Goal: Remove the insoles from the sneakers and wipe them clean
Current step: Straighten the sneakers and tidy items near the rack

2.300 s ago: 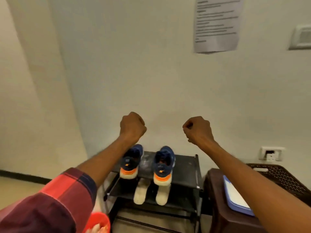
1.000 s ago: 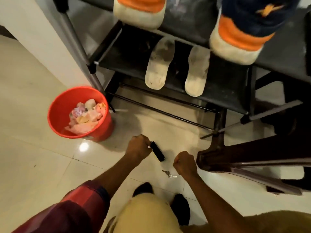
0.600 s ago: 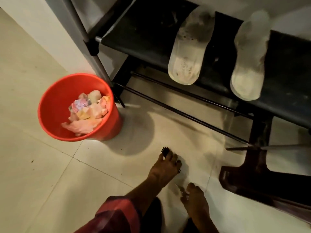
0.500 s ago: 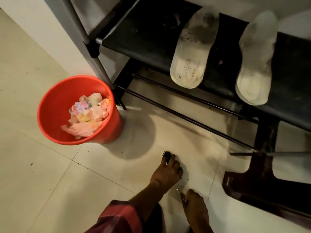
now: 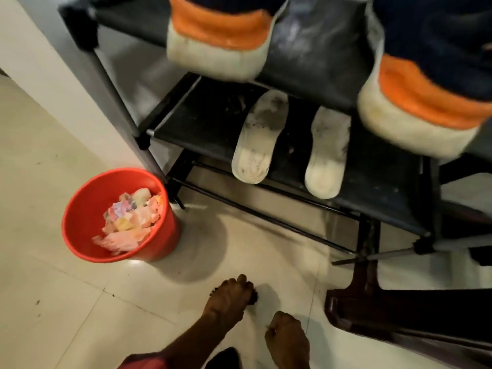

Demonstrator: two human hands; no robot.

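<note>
Two dirty white insoles (image 5: pixel 256 138) lie side by side on the lower shelf (image 5: pixel 202 123) of the rack. Two sneakers (image 5: pixel 217 35) sit on the shelf above them. I see my left hand (image 5: pixel 229 299) down on the floor, fingers curled over a small dark brush (image 5: pixel 254 297). My right hand (image 5: pixel 286 335) is closed in a fist. Near the rack stands a red bucket (image 5: pixel 87 209) full of rags.

Home entryway, shoe rack (image 5: pixel 372 198) w/ sneakers (image 5: pixel 218 41), tiled floor (image 5: pixel 53 302), red bin (image 5: pixel 80 209)
</note>
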